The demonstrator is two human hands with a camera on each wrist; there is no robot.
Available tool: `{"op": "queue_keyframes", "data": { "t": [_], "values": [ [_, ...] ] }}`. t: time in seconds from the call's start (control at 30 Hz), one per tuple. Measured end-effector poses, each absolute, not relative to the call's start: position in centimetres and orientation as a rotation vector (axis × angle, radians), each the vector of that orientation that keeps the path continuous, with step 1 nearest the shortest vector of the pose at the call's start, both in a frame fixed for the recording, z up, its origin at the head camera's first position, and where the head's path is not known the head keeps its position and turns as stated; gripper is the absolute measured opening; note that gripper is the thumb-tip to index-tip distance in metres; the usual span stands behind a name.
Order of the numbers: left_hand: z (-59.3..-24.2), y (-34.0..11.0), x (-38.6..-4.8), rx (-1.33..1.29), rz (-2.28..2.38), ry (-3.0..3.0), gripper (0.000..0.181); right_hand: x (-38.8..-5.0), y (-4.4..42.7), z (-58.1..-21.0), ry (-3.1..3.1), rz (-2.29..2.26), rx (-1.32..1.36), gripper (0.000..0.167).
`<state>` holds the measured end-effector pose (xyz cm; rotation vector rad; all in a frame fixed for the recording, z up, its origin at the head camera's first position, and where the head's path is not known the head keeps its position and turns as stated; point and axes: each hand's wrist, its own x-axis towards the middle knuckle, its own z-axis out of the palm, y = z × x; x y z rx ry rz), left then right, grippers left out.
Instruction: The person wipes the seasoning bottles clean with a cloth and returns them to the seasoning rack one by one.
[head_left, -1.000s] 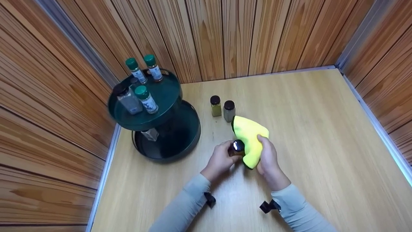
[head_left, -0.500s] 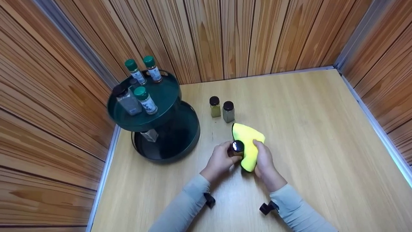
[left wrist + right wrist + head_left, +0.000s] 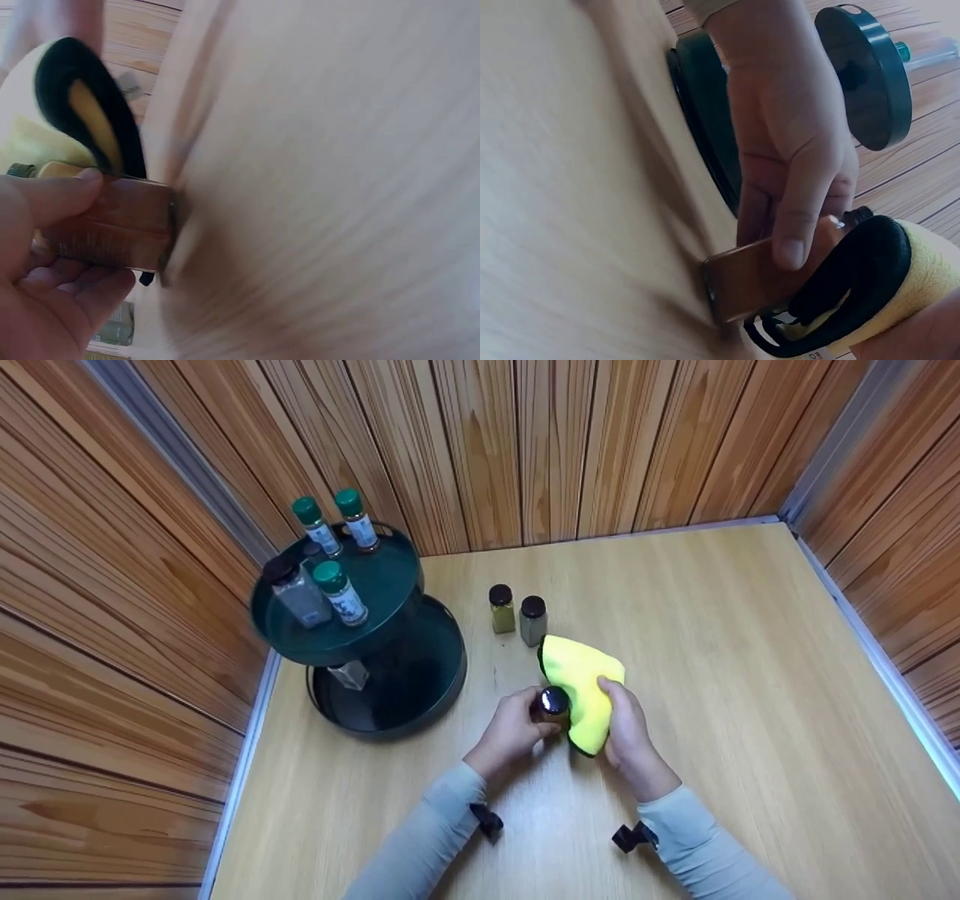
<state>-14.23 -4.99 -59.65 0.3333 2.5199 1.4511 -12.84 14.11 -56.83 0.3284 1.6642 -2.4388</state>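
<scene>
My left hand (image 3: 511, 729) grips a square spice jar (image 3: 124, 225) with reddish-brown contents and a dark cap. In the left wrist view the thumb lies along one side of the jar, with curled fingers opposite. The jar's base is at or just above the tabletop; which one, I cannot tell. My right hand (image 3: 630, 739) holds a folded yellow cloth (image 3: 581, 679) with black edging, which lies against the jar's right side. Part of the jar is hidden by the cloth and fingers. Beyond the cloth stand a jar with grey contents (image 3: 533, 624) and one with yellow-green contents (image 3: 502, 611).
On the left stands a dark green two-tier round rack (image 3: 390, 720). Its upper tier carries several jars, among them a green-capped one (image 3: 346, 604) and a larger dark-capped one (image 3: 304, 600). Another jar (image 3: 349, 675) sits on the lower tier. Wood-panelled walls (image 3: 555, 450) border the table.
The yellow cloth and right hand came nearer to me along the jar, then went back away and slightly right. The left hand and its spice jar stay nearly in place.
</scene>
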Motion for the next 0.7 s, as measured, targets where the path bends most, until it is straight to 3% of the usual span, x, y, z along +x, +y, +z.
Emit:
{"op": "queue_keyframes", "data": {
  "t": [0.27, 0.53, 0.7],
  "values": [
    [-59.0, -5.3, -14.7, 0.379, 1.353, 2.527, 0.06, -13.0, 14.3, -57.4, 1.651, -2.466, 0.338, 0.036],
    [-59.6, -3.9, -13.1, 0.175, 1.305, 2.699, 0.102, -13.2, 14.7, -57.2, 1.642, -2.472, 0.411, 0.04],
    [-59.8, -2.7, -12.5, 0.004, 1.32, 2.799, 0.094, -13.6, 14.7, -57.0, 1.647, -2.494, 0.405, 0.04]
  ]
}}
